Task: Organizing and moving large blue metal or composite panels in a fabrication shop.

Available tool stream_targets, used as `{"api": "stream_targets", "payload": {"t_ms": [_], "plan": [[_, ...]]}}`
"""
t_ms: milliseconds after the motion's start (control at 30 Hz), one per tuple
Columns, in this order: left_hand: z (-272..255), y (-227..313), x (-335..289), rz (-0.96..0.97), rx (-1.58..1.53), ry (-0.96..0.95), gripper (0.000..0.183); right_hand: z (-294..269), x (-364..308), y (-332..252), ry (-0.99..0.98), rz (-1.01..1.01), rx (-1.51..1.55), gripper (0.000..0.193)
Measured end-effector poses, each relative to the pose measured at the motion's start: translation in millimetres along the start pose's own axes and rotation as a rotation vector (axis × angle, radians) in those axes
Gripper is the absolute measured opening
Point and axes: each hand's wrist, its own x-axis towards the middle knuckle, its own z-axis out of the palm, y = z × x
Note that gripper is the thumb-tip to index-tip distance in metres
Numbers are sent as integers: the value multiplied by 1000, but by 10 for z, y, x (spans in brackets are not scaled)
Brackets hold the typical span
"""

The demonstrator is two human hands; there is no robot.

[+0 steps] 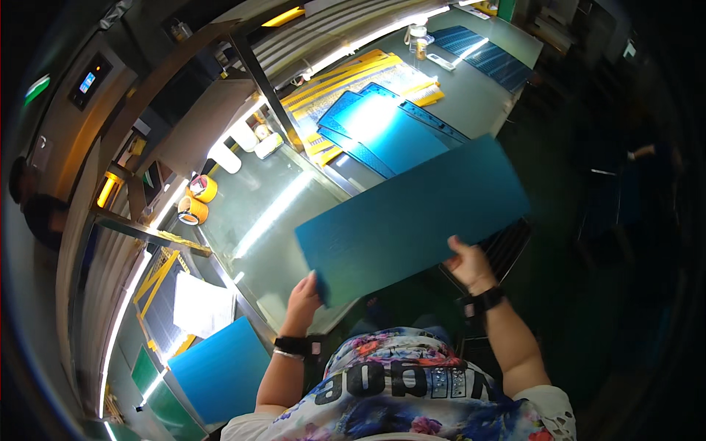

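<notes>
A large rectangular blue panel [412,213] is held tilted in front of my body, its right end higher. My left hand [302,300] grips its lower left corner, thumb upward along the edge. On the near long edge, right of the middle, my right hand [471,266] has its thumb over the rim; the fingers are hidden behind. Past the panel's far edge lie several overlapping blue panels [382,132] with shiny faces, partly covered by it. Both wrists wear dark bands.
A glass-topped bench [272,213] runs along the left, with orange tape rolls [194,209] and white cylinders [226,157]. Yellow-edged sheets [338,84], a dark panel [482,55] and a jar [419,42] sit farther back. Another blue panel [220,371] lies at lower left. A person [45,217] stands far left.
</notes>
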Motion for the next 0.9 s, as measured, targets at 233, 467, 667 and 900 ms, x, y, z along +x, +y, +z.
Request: {"api": "stream_targets", "payload": {"t_ms": [233,467,667,900], "plan": [[-1153,-720,-303,174,-194,909,40,654,712,1217,-414,577,-199,22],[-1265,-718,-578,218,-4,1150,41,-203,938,459,-434,238,-907,16],[-1280,-733,-361,216,135,1171,39,-969,1505,-239,302,280,-536,35],[-1533,-885,-222,197,170,1171,43,-844,1689,-150,153,293,-251,27]]}}
